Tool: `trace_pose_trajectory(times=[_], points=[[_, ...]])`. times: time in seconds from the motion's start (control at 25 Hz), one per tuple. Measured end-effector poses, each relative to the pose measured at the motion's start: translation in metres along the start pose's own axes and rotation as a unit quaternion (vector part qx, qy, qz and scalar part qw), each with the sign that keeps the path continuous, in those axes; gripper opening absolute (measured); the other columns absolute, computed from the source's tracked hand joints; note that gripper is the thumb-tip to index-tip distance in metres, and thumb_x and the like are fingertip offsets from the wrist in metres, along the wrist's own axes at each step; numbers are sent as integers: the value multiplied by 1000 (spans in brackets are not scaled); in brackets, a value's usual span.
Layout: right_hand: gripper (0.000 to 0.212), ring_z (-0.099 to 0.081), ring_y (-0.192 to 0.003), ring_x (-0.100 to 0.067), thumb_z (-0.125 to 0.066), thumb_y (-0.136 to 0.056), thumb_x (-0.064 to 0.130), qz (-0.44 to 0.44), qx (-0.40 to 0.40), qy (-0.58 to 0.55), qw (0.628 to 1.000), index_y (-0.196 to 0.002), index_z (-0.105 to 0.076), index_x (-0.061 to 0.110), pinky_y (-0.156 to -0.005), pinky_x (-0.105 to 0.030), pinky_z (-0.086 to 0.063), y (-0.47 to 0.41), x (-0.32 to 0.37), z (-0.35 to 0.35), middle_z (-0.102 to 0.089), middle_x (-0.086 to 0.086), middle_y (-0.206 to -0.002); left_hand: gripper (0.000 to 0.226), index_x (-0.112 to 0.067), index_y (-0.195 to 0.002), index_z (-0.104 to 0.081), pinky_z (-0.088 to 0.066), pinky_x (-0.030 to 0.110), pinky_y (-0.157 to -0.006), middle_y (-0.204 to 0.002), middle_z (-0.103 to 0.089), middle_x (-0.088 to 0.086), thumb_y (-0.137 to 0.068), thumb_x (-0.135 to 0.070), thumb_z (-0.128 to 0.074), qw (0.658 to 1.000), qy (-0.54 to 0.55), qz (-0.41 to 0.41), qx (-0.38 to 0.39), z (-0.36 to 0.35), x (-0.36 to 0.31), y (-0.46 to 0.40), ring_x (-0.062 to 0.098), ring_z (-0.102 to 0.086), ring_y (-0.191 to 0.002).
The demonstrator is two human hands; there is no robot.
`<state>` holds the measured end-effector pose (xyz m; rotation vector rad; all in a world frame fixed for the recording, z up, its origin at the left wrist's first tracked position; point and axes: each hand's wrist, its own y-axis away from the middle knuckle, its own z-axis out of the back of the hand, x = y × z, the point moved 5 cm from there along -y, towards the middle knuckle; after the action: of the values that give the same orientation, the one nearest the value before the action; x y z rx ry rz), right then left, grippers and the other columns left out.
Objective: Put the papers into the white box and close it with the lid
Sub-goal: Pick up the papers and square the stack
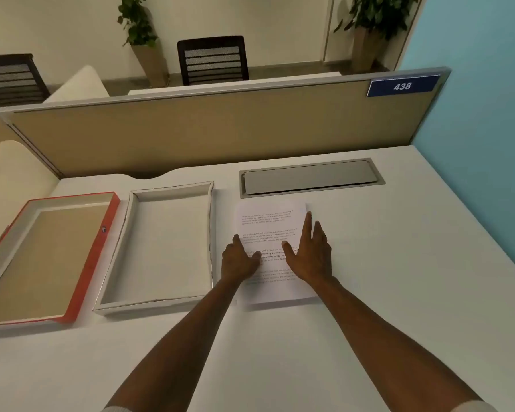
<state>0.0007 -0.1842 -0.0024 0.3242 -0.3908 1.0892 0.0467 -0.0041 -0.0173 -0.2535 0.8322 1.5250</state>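
Note:
A thin stack of printed papers (268, 224) lies flat on the white desk, right of the boxes. My left hand (240, 261) rests on its left edge with fingers curled against the sheet. My right hand (311, 252) lies flat on the right half, fingers stretched forward and apart. Neither hand has lifted the sheets. The white box (131, 233) stands open and empty just left of the papers. Further left lies the red-edged lid (98, 245), inside up, with a tan inner face.
A grey cable hatch (309, 177) is set into the desk behind the papers. A tan partition (191, 135) closes the desk's far side, with a blue wall on the right. Bare desk (399, 278) stretches to the right and front.

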Motion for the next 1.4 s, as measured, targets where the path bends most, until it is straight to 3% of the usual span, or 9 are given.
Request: trace_pose_trajectory(times=[0.2, 0.32, 0.4, 0.44, 0.52, 0.72, 0.88, 1.12, 1.4], points=[[102, -42, -135, -35, -66, -87, 51, -88, 103, -13, 991, -156, -3, 11, -106, -44, -43, -4, -24, -18, -41, -18, -150, 87, -11, -153, -26, -49, 50, -109, -144, -50, 15, -84, -23, -78, 991, 83, 91, -52, -1, 8, -10, 36, -52, -132], [99, -46, -133, -36, -70, -85, 48, -105, 102, -36, 989, -154, -15, 4, -105, -45, -44, -15, -29, -15, -46, -19, -145, 66, -6, -134, -44, -55, 48, -99, -129, -59, 14, -83, -28, -79, 978, 132, 141, -82, 0, 7, -20, 34, -60, -119], [85, -51, -127, -36, -72, -84, 47, -117, 102, -36, 987, -146, -32, 3, -103, -44, -47, -22, -31, -11, -52, -19, -140, 47, -6, -116, -52, -58, 38, -81, -112, -63, 10, -85, -32, -77, 962, 192, 178, -75, 1, 8, -25, 26, -65, -98], [76, -55, -123, -35, -73, -84, 45, -116, 98, -32, 988, -138, -41, 3, -99, -43, -49, -24, -32, -10, -56, -18, -135, 39, -8, -107, -53, -53, 34, -72, -101, -62, 6, -87, -32, -76, 951, 230, 193, -67, 3, 8, -27, 21, -62, -87], [62, -59, -116, -33, -76, -82, 41, -111, 86, -20, 990, -126, -49, 5, -93, -41, -51, -26, -34, -8, -60, -17, -127, 33, -11, -102, -51, -45, 33, -74, -94, -59, 4, -89, -31, -74, 935, 280, 211, -49, 5, 9, -33, 19, -58, -81], [62, -61, -113, -33, -79, -79, 40, -105, 85, -14, 991, -122, -52, 5, -89, -40, -52, -29, -35, -7, -62, -16, -124, 36, -15, -110, -51, -47, 38, -82, -109, -60, 6, -89, -34, -73, 946, 256, 196, 21, 7, -7, -44, 22, -60, -89], [61, -62, -111, -32, -80, -78, 41, -101, 84, -10, 991, -120, -53, 6, -87, -38, -53, -30, -37, -6, -63, -15, -123, 43, -16, -114, -51, -50, 47, -104, -124, -63, 10, -86, -40, -74, 973, 142, 182, 9, 2, -9, -45, 31, -60, -112], [60, -62, -110, -31, -79, -79, 40, -100, 81, -12, 992, -121, -53, 7, -87, -38, -53, -30, -38, -7, -62, -15, -122, 60, -21, -135, -47, -51, 55, -104, -135, -53, 12, -85, -39, -76, 975, 152, 164, -8, 0, -16, -39, 36, -57, -121], [66, -60, -114, -32, -80, -78, 41, -99, 79, -21, 992, -126, -50, 6, -90, -39, -52, -31, -39, -9, -60, -16, -126, 55, -18, -137, -50, -56, 50, -90, -132, -64, 10, -89, -31, -75, 946, 284, 133, 79, 10, -11, -45, 29, -66, -100]])
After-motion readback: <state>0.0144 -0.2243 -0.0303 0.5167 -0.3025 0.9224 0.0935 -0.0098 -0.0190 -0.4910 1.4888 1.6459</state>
